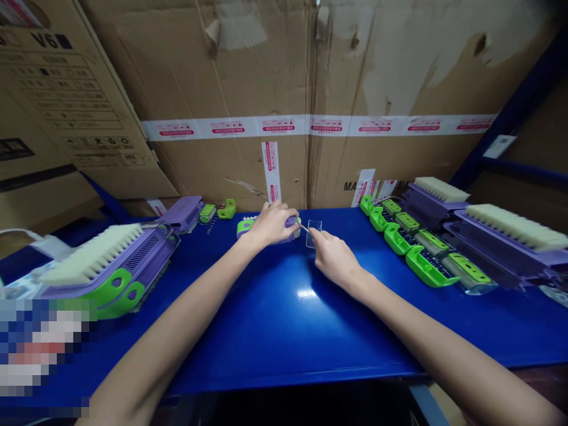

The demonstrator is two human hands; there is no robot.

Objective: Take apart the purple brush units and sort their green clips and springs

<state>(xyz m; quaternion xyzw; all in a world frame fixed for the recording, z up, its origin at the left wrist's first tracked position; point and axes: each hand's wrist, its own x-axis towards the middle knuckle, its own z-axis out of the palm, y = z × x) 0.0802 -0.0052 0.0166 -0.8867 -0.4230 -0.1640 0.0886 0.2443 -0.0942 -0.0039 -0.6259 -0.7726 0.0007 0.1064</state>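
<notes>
Evidently both bare hands are busy at the far middle of a glossy blue tabletop (266, 331). The left hand (275, 225) has its bent fingers over a small purple plastic unit with a bright green end (244, 227), keeping hold of it on the table. The right hand (333, 255) has its fingers closed around a slim metal tool (304, 227), which points left toward the unit's right end; its tip seems to meet the unit, though at this size contact is hard to confirm. A clear rectangular plastic piece (313, 241) lies just beside the right fingers.

To the left sit purple housings topped with cream bristles (104, 248), with another purple housing (183, 212) behind them. Near that one are a small clear block with a lime top (207, 213) and a curved green plastic piece (227, 209). On the right, a slanting row of bright green curved plastic pieces (396, 238) runs alongside lime-topped clear blocks (432, 241), then more purple housings bearing cream bristles (517, 225). Brown cardboard (222, 83), crossed by white tape with red print (299, 126), stands behind the table.
</notes>
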